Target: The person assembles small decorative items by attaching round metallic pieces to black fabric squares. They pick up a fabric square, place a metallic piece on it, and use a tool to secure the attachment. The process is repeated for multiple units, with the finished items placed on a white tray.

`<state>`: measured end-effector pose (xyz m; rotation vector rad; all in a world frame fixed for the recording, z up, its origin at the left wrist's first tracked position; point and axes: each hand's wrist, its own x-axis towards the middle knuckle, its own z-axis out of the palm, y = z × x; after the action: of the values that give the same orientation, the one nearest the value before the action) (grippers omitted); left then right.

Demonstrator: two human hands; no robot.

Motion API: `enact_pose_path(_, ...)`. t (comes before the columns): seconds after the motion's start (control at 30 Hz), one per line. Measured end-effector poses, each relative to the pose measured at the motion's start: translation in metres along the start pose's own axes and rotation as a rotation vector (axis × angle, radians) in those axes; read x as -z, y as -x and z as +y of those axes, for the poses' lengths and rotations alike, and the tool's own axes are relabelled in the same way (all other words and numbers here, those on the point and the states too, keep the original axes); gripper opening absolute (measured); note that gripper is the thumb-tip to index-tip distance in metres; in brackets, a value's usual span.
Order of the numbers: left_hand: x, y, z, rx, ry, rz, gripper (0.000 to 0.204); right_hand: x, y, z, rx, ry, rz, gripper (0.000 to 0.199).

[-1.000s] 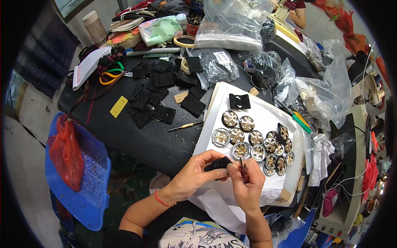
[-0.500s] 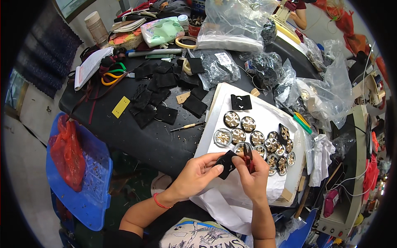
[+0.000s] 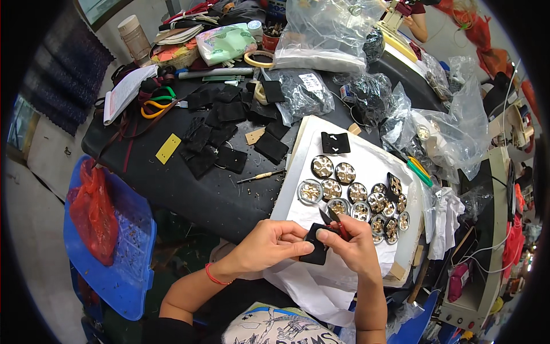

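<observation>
A cluttered black bench [image 3: 189, 198] carries a white board [image 3: 366, 166] near its right edge, set with round gilt ornaments [image 3: 355, 198]. Just off the board's near edge, the left hand [image 3: 269, 246] pinches a small black fabric square [image 3: 315, 252] by its left side. The right hand [image 3: 352, 246], touching its right side, grips red-handled pliers [image 3: 338, 223], tips pointing up-left over the cloth.

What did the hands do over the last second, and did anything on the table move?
The left hand turned the small black fabric piece more face-up, and the right hand brought its red-handled snips onto the piece's top edge. Both keep their hold. The round gold-and-silver ornaments on the white board stayed put.
</observation>
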<state>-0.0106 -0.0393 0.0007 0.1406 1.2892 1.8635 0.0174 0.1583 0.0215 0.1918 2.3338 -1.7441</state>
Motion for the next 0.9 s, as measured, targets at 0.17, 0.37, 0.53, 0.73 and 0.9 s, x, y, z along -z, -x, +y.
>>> enact_pose_path(0.17,-0.004,0.0,-0.012,-0.163,-0.241,0.141,0.021,-0.006,0.002,-0.006,0.251,0.226,0.024,0.025)
enact_pose_path(0.37,-0.001,-0.001,-0.005,-0.141,-0.049,0.109,0.018,-0.016,0.005,-0.024,0.42,0.374,0.148,0.012)
enact_pose_path(0.53,0.001,0.002,-0.004,-0.132,0.008,0.058,0.021,-0.015,0.003,-0.02,0.427,0.324,0.097,0.012)
enact_pose_path(0.73,-0.008,-0.001,0.002,-0.033,0.214,0.041,0.033,-0.024,0.002,-0.005,0.269,-0.103,0.225,0.01)
enact_pose_path(0.9,-0.003,-0.007,-0.006,0.049,0.653,-0.07,0.039,-0.002,0.0,0.005,0.577,0.011,0.065,0.03)
